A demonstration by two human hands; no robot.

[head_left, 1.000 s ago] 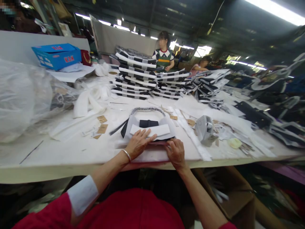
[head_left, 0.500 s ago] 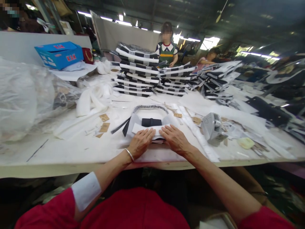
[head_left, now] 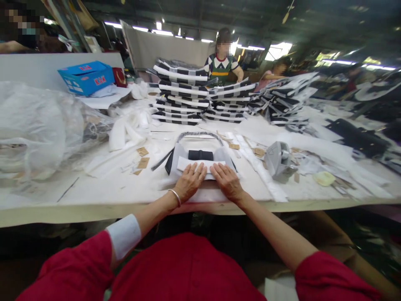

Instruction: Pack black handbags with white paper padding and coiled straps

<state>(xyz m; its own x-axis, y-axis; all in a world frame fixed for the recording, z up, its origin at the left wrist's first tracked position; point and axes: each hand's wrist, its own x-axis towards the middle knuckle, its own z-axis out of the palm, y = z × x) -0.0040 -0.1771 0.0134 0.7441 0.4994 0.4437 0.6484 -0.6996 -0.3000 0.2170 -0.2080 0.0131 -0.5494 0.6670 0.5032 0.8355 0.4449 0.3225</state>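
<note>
My left hand point(head_left: 190, 182), with a silver bangle on its wrist, lies flat on a white padded strip point(head_left: 200, 164). My right hand point(head_left: 227, 182) lies flat beside it on the same strip, fingers spread, gripping nothing. The strip sits across the front of a pale grey handbag panel point(head_left: 180, 155) with a black fabric band point(head_left: 201, 155) above it. A curved grey handle point(head_left: 200, 134) arcs behind. The lower part of the strip is hidden under my fingers. All this rests on a white-covered worktable point(head_left: 103, 190).
Several stacks of black-and-white striped bags point(head_left: 181, 92) stand behind the work. A large clear plastic sack point(head_left: 37, 129) fills the left, and a blue cardboard box point(head_left: 86, 78) sits beyond it. Kraft tags, white strips and a grey moulded object point(head_left: 278, 161) lie nearby. A person point(head_left: 221, 67) stands across the table.
My right hand has moved from the front edge of the bag up onto the white strip, flattening beside my left hand. The hands are now closer together, and the view has tilted slightly.
</note>
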